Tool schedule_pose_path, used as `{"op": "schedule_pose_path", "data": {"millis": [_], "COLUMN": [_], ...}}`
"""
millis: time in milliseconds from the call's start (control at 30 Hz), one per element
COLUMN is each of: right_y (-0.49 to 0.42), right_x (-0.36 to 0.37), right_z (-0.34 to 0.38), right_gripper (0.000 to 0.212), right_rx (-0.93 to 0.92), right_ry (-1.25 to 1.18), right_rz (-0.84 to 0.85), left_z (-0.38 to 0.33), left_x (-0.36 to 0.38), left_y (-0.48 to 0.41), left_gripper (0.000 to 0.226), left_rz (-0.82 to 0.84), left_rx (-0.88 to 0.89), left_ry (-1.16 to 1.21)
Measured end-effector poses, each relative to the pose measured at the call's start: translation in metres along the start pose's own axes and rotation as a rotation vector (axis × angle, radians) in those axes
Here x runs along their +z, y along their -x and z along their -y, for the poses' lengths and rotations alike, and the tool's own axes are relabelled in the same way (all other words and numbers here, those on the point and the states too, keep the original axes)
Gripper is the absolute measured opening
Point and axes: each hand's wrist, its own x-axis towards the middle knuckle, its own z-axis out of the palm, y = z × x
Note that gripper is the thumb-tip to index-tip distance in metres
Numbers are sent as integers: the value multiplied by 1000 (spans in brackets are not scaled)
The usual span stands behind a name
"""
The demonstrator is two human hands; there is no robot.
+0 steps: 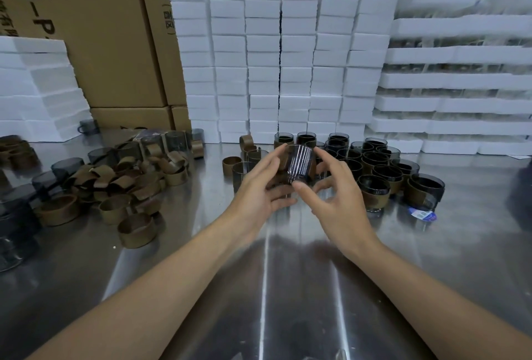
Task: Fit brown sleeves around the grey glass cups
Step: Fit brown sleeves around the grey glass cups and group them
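A grey glass cup (298, 162) is held tilted above the steel table (259, 287) between both hands, with a brown sleeve (280, 179) partly visible at its lower left. My left hand (259, 187) grips the cup and sleeve from the left, fingers curled round them. My right hand (334, 198) pinches the cup from the right, thumb at its base and index finger on its rim. Loose brown sleeves (123, 184) lie heaped at the left. Sleeved cups (380, 175) stand grouped at the right.
Bare grey cups (66, 165) stand among and behind the sleeve heap. White foam boxes (282, 51) are stacked along the back, cardboard cartons (109, 31) at back left. A small blue sticker (421, 213) lies by the right cups.
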Motion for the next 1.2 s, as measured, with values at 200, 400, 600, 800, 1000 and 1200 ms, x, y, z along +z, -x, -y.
{"op": "schedule_pose_path", "data": {"millis": [200,400,600,800,1000,1200], "right_y": [5,12,24,20,3,-3], "right_x": [3,5,13,17,2,-3], "right_z": [1,23,45,48,29,11], "right_gripper": [73,54,36,44,55,81], "right_rx": [-61,-90,-122,-110,-192,-156], "right_ry": [24,-277,-400,-348,278,97], "right_rz": [118,119,-58,-107,-59,78], "left_z": [7,5,7,5,7,-1], "left_x": [10,26,41,42,34,28], "left_y": [4,20,35,29,16,13], "left_gripper": [42,42,39,37,49,46], "left_rz": [39,20,-61,-83,-40,38], "left_rx": [0,209,397,411,86,-189], "left_ry": [-68,-200,-276,-279,-43,440]}}
